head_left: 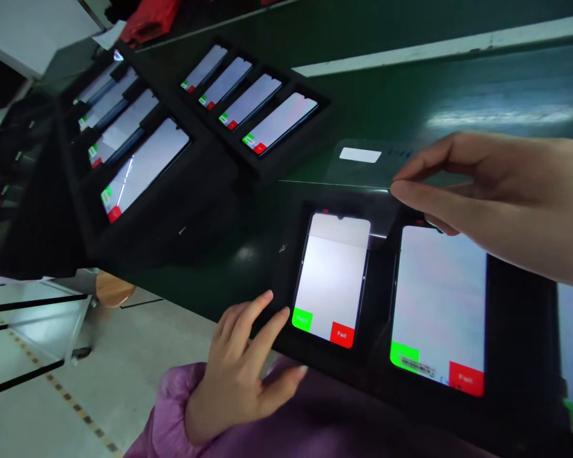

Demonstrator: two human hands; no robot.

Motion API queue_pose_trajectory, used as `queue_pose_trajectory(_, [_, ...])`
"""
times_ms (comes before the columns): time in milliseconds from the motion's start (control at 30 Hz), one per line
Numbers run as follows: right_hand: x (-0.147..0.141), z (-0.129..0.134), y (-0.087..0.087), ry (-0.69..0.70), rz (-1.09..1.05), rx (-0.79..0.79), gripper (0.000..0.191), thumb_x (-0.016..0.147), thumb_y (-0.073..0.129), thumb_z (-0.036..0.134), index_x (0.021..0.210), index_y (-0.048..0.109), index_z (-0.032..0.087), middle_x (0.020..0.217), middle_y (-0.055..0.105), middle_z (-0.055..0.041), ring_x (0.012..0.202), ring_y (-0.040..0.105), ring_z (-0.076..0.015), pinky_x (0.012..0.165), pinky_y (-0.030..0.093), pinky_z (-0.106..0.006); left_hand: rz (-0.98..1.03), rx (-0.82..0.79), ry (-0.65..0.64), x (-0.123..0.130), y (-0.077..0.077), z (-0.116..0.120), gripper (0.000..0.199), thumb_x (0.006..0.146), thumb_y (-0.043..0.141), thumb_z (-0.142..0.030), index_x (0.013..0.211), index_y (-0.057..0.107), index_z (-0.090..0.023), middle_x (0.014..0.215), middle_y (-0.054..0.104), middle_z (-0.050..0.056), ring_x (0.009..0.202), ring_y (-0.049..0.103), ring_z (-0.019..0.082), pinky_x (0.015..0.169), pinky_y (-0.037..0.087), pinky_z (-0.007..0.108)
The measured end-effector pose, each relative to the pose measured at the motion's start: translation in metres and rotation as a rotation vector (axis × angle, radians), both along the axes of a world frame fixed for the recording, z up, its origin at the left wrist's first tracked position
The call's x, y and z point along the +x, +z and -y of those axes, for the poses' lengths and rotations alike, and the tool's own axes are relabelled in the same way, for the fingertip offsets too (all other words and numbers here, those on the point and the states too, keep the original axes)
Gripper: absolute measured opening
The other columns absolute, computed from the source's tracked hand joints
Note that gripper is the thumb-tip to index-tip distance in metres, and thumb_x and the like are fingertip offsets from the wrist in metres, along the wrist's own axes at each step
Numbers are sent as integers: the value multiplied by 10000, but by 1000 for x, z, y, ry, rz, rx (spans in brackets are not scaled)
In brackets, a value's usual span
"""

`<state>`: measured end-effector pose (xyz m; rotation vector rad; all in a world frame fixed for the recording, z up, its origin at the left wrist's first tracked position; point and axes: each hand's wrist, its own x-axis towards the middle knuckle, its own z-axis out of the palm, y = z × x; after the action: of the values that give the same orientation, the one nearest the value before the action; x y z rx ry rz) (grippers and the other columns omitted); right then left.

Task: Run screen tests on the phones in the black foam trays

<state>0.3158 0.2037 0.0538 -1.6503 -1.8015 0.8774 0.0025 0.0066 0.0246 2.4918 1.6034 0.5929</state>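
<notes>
Phone (333, 280) near left hand (236, 372) lies lengthwise away, notch farthest.

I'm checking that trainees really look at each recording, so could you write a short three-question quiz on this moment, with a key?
1. Which hand pinches the clear sheet?

2. Look at the phone nearest the left hand. True or false: its Fail box is green.

3. How many lit phones lie in the tray at the top centre of the picture?
A) two
B) four
C) six

Key:
1. The right hand.
2. False; the Fail box is red.
3. B
</notes>
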Motion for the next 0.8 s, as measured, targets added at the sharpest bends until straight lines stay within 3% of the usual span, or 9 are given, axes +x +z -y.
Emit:
queue_pose_trajectory(100, [-5,7,6,-48,71,-96,512,961,776,674,1180,770,211,690,665,35,542,578,-91,509,404,-247,-120,49,53,14,-1,5,779,1065,539,-774,1526,614,-151,1540,627,226,1281,669,362,1035,610,530])
queue_pose_trajectory(167, [-12,13,12,-49,76,-127,452,990,770,612,1193,763,209,653,635,54,512,536,-74,497,369,-241,-141,35,99,23,-3,8,873,1026,533,-837,1548,592,-140,1561,616,236,1286,660,380,1029,616,555])
queue_pose_trajectory(400, [-26,31,19,-31,74,-169,268,1016,766,452,1110,744,202,669,656,50,499,552,-91,474,374,-252,23,-127,221,36,-12,13,686,966,821,-606,1498,611,-228,1644,545,201,1392,615,381,1039,665,549])
queue_pose_trajectory(533, [-24,39,13,72,11,-57,266,1011,702,466,1033,715,201,738,692,2,501,543,-92,468,375,-249,65,-101,223,33,-18,14,746,928,867,-605,1532,592,-266,1665,529,186,1398,621,387,1081,647,574])
queue_pose_trajectory(633, [-26,47,7,131,-24,0,267,1006,648,487,1008,679,222,907,764,-31,508,540,-76,485,421,-248,65,-87,210,31,-20,13,775,904,888,-615,1533,593,-272,1663,531,190,1391,627,396,1073,646,581])
queue_pose_trajectory(800, [-26,67,-12,244,-141,-136,340,1071,525,604,1098,608,276,982,786,-30,427,517,-109,391,411,-280,69,-45,201,30,-21,10,828,867,916,-631,1535,590,-266,1645,547,201,1404,618,412,1069,639,598])
